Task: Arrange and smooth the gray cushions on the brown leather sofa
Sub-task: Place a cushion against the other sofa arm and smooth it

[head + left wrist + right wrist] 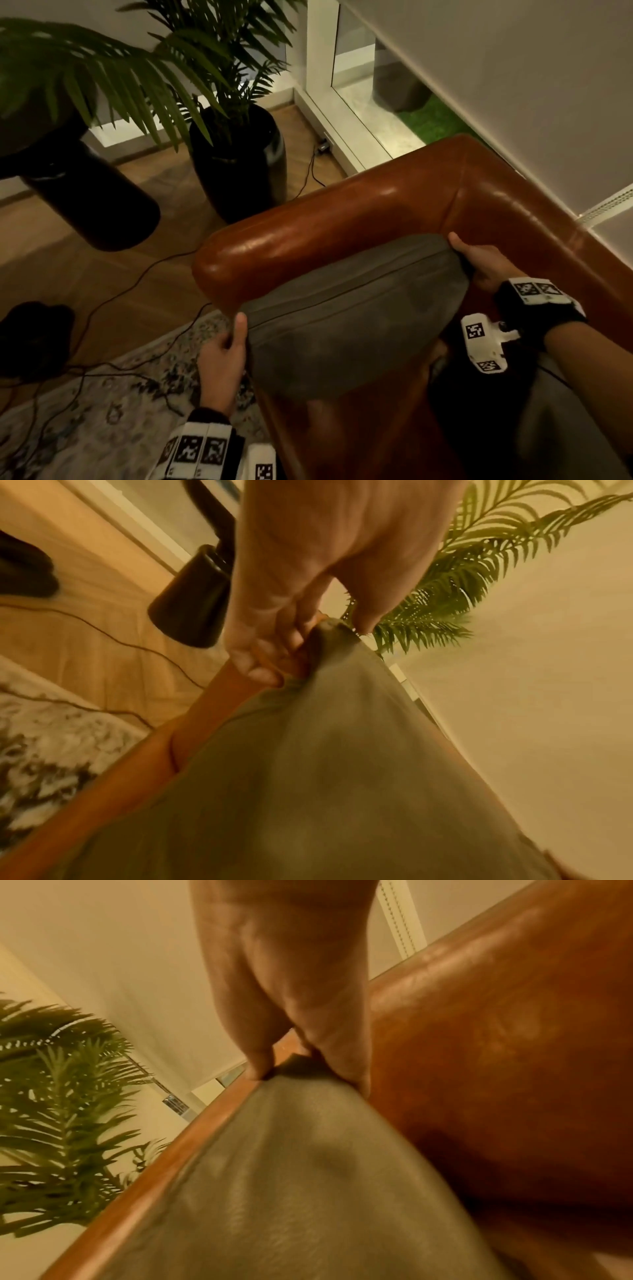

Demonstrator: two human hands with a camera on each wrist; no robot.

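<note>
A gray cushion (349, 318) stands against the armrest of the brown leather sofa (342, 209), in the corner of the seat. My left hand (226, 346) grips its near left corner, thumb on top; in the left wrist view the fingers (260, 653) pinch the gray fabric (308, 777). My right hand (479, 260) grips the far right corner by the sofa back; in the right wrist view thumb and fingers (308, 1042) clamp the cushion's tip (291, 1164). A second gray cushion (561, 428) lies partly under my right forearm.
Two tall black planters (236, 164) with palm fronds stand on the wooden floor left of the armrest. Cables (137, 274) trail over the floor and a patterned rug (85, 411). A white wall (513, 68) runs behind the sofa back.
</note>
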